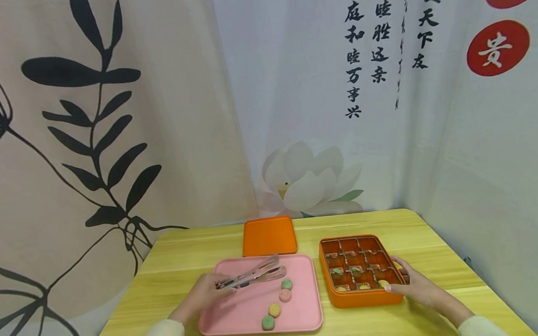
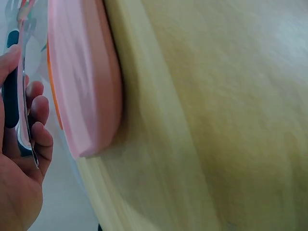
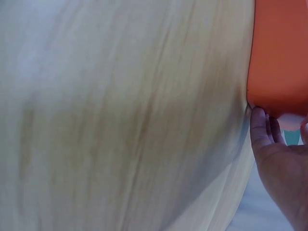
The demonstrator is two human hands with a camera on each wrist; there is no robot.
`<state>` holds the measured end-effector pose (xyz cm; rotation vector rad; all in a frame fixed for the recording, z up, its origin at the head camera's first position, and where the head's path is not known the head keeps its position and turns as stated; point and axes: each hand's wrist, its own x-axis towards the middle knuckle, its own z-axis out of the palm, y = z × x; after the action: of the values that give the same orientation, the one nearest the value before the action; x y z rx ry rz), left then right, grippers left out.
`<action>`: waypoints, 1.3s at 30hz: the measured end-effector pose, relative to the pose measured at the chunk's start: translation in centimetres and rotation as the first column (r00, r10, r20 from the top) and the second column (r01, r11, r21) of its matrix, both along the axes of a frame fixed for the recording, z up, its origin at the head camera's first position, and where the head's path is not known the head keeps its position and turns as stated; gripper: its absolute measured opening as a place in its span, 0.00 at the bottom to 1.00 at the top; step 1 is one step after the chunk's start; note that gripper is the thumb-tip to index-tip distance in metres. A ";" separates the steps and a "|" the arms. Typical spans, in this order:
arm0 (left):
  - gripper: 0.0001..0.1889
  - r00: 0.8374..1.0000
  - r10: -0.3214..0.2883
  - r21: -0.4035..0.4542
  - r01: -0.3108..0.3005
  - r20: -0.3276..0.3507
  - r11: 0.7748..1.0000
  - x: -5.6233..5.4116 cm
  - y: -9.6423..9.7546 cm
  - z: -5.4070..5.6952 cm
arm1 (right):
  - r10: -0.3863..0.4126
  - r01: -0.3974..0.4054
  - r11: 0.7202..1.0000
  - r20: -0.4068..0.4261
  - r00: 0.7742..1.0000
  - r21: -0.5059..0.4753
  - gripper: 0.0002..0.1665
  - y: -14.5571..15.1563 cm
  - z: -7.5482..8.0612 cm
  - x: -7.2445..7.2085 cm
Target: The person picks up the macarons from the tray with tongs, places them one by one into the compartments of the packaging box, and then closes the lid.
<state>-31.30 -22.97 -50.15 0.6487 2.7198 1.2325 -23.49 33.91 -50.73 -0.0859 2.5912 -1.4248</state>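
My left hand (image 1: 208, 292) grips a pair of clear-ended tongs (image 1: 256, 272) by the dark handles, above the left part of a pink tray (image 1: 231, 312). In the left wrist view the thumb and curled fingers close round the tongs' handle (image 2: 10, 91). Green, pink and yellow macarons (image 1: 285, 295) lie on the tray, to the right of and below the tong tips. With thumb at the rim and fingers along the side, my right hand (image 1: 416, 284) holds the right side of an orange divided box (image 1: 355, 299). Green and yellow macarons sit in the box's nearer compartments.
An orange lid (image 1: 269, 236) lies behind the pink tray, near the table's back edge. The wooden table (image 1: 182, 251) backs onto a printed curtain (image 1: 193, 116) that also runs along the right side.
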 end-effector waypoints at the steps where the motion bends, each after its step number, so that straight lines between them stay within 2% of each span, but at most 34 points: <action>1: 0.19 1.000 -0.009 0.001 0.009 0.012 1.000 0.0 -0.1 -0.1 | 0.001 -0.001 1.000 0.000 1.000 0.004 0.55 0.0 0.0 0.0; 8: 0.17 0.997 -0.063 0.018 0.062 0.035 0.998 0.3 -0.6 -0.6 | 0.007 -0.007 1.000 0.002 1.000 -0.003 0.55 -0.1 0.2 0.0; 11: 0.15 0.997 -0.068 0.023 0.067 0.044 0.997 0.3 -0.6 -0.9 | 0.003 -0.003 1.000 0.003 1.000 0.000 0.56 -0.1 0.2 0.0; 21: 0.18 0.995 -0.013 0.047 0.009 0.096 0.999 -0.2 0.4 -1.6 | 0.000 0.000 1.000 0.015 1.000 -0.024 0.56 0.0 0.1 0.0; 28: 0.12 0.998 -0.054 0.005 0.054 0.027 0.999 -0.4 0.6 -1.7 | 0.005 -0.005 1.000 0.008 1.000 -0.017 0.55 0.1 0.1 0.0; 35: 0.12 0.996 -0.077 0.032 0.075 0.054 0.997 -0.5 1.1 -1.8 | -0.011 0.011 1.000 0.039 0.999 0.011 0.56 0.1 0.0 -0.2; 39: 0.10 0.996 -0.089 0.001 0.089 0.005 0.996 -0.5 1.3 -2.0 | -0.007 0.007 1.000 0.036 0.999 -0.003 0.56 0.0 0.0 -0.1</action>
<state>-31.80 -21.65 -52.17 0.7565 2.6555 1.2129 -23.58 33.91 -50.73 -0.0510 2.5634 -1.4196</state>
